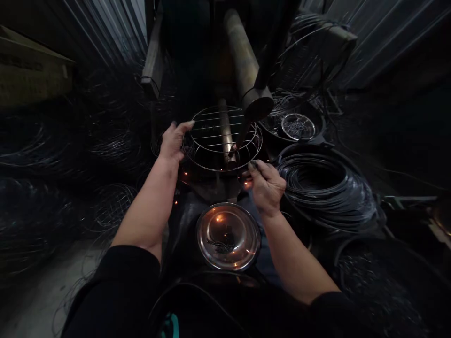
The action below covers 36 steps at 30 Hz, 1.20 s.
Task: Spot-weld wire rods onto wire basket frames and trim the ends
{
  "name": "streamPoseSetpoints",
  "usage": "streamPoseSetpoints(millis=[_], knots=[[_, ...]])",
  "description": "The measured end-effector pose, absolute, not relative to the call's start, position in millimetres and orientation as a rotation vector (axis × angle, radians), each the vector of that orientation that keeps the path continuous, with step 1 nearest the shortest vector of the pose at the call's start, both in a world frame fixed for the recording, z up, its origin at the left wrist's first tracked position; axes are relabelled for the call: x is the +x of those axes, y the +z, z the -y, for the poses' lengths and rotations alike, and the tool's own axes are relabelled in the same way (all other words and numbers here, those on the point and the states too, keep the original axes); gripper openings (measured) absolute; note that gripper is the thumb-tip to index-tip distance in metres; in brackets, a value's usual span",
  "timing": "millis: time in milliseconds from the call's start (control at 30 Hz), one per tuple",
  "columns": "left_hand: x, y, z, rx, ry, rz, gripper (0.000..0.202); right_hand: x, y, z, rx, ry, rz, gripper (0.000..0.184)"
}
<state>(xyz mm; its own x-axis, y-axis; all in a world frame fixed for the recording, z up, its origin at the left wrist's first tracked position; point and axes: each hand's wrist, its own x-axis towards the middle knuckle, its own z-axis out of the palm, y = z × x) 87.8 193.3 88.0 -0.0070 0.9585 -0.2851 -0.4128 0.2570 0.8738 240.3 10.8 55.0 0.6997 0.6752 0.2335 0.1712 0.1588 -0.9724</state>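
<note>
A round wire rack (211,137), with parallel bars inside a hoop, is held between my hands under a spot-welding machine. My left hand (172,142) grips the hoop's left side, thumb on top. My right hand (268,187) is closed, thumb and fingers pinched at the hoop's near right edge; a small piece in those fingers cannot be ruled out. A copper-tipped upper electrode (235,146) meets the bars above a brass-coloured lower arm (226,126). Orange sparks glow under the rack. Between my forearms lies a shiny metal bowl (229,234) with short wire pieces inside.
A thick coil of wire (324,183) stands at the right, with a small dish of bits (298,126) behind it. Stacked wire racks (114,206) are dimly seen at the left. A large cylinder (244,56) juts forward overhead. A dark tub of scraps (377,281) sits lower right.
</note>
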Motion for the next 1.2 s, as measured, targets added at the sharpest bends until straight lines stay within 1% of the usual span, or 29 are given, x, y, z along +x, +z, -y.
streamPoseSetpoints(millis=[67, 133, 200, 300, 400, 467, 533, 633, 700, 867, 1033, 1200], knots=[[87, 89, -198, 0.765, 1.093, -1.091, 0.056, 236, 58, -8, -1.339, 0.468, 0.761, 0.03], [85, 89, -190, 0.793, 1.032, -1.093, 0.052, 228, 61, -8, -1.252, 0.448, 0.748, 0.033], [80, 88, -173, 0.75, 1.078, -1.099, 0.054, 220, 61, -11, -1.202, 0.39, 0.759, 0.026], [75, 84, -143, 0.637, 1.153, -1.131, 0.068, 211, 58, -15, -1.167, 0.377, 0.85, 0.013], [79, 83, -122, 0.554, 1.209, -1.14, 0.084, 208, 53, -17, -1.205, 0.434, 0.967, 0.014], [84, 84, -116, 0.544, 1.274, -1.128, 0.087, 209, 51, -17, -1.311, 0.477, 1.026, 0.014], [90, 86, -113, 0.58, 1.33, -1.101, 0.078, 212, 49, -17, -1.413, 0.501, 1.04, 0.014], [97, 87, -112, 0.66, 1.353, -1.05, 0.05, 218, 51, -19, -1.468, 0.486, 1.001, 0.014], [100, 86, -112, 0.686, 1.35, -1.032, 0.039, 220, 53, -21, -1.461, 0.47, 0.958, 0.014], [104, 86, -114, 0.679, 1.35, -1.045, 0.04, 221, 50, -26, -1.417, 0.412, 0.817, 0.018], [106, 89, -118, 0.667, 1.358, -1.069, 0.042, 223, 38, -32, -1.37, 0.31, 0.893, 0.015], [108, 88, -125, 0.661, 1.374, -1.081, 0.043, 225, 33, -39, -1.388, 0.233, 0.927, 0.016]])
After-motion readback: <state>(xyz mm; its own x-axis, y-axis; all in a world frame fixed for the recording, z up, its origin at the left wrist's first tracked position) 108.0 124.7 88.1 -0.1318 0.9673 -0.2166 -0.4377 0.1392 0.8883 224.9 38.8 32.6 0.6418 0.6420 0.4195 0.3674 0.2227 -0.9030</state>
